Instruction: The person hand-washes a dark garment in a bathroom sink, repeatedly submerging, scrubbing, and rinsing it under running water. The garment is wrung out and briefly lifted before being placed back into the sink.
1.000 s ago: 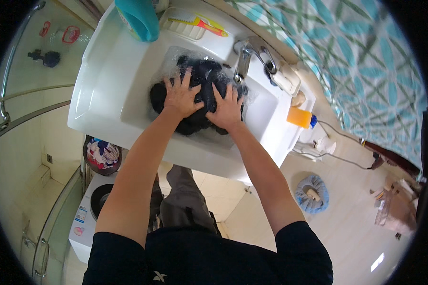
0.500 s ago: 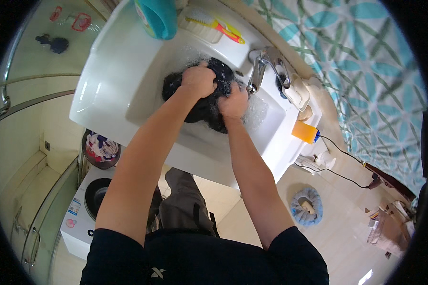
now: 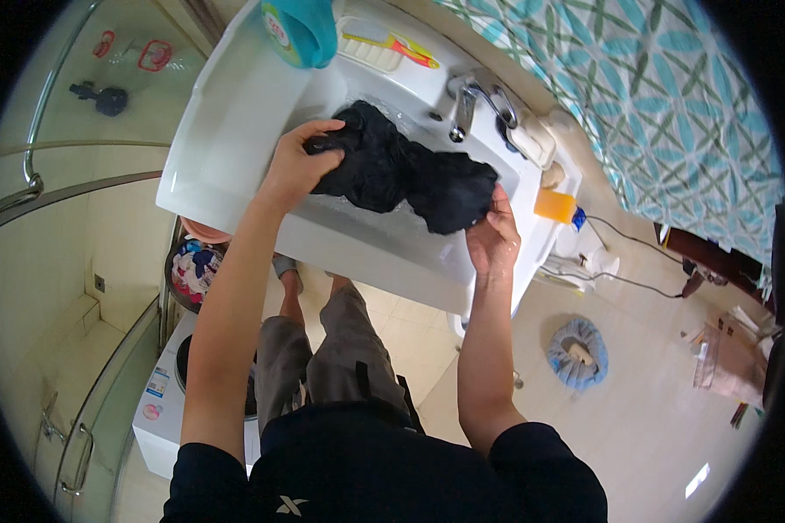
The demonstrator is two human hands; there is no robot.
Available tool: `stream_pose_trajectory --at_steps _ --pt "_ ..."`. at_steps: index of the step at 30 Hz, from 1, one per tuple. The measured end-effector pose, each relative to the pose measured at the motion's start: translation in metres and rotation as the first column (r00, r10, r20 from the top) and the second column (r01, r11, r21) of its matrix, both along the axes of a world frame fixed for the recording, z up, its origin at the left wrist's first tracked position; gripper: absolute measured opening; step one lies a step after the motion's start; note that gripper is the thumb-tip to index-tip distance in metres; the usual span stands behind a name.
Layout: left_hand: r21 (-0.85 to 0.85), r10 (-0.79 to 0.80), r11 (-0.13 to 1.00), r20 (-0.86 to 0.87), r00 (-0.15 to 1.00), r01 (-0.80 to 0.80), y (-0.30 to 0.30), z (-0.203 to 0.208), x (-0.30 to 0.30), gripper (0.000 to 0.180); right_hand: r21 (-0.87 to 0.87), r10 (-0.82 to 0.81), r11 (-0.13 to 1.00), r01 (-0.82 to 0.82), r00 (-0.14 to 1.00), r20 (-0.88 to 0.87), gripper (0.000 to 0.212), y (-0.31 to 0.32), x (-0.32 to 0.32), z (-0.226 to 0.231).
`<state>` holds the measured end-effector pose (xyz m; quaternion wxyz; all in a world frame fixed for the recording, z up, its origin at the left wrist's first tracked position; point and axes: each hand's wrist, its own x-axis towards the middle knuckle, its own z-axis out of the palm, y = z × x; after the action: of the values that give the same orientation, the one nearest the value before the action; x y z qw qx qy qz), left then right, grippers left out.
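- Black cloth (image 3: pixel 375 170): held stretched over sink (image 3: pixel 222 166), toward its right edge.
- Clamped fingers of right hand (image 3: pixel 494 240) on one end; could not tell grip of left hand (image 3: pixel 293 166), thumb and forefinger apart.
- Risked, if loosely gripped, losing left end, splashing front edge.

Toward two o'clock hangs a curtain (image 3: pixel 663 105) patterned in teal, green and white leaf shapes. At three o'clock, just under its edge, stands a dark reddish-brown piece of furniture (image 3: pixel 715 261), partly hidden. Glossy pale floor (image 3: pixel 619 427) spreads across four o'clock, where a bright streak of reflected light (image 3: pixel 696 481) lies near the rim. A white appliance (image 3: pixel 154 440) stands at eight o'clock. Glass panels (image 3: pixel 144 113) with curved metal rails fill nine to ten o'clock, before cream walls.
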<state>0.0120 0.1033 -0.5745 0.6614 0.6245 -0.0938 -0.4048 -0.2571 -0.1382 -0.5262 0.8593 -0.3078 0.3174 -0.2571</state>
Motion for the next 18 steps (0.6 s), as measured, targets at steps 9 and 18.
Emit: stream_pose_trajectory --at_steps 9,18 --pt "0.728 -0.694 0.683 0.671 0.261 -0.057 -0.056 -0.053 -0.052 0.068 -0.525 -0.372 -0.053 -0.85 0.505 -0.779 0.093 0.046 0.054 -0.094" --pt "0.85 -0.83 0.513 0.456 0.32 0.12 -0.117 -0.074 -0.026 0.053 -0.092 -0.383 -0.178 -0.98 0.155 -0.91 0.083 0.003 0.105 -0.119"
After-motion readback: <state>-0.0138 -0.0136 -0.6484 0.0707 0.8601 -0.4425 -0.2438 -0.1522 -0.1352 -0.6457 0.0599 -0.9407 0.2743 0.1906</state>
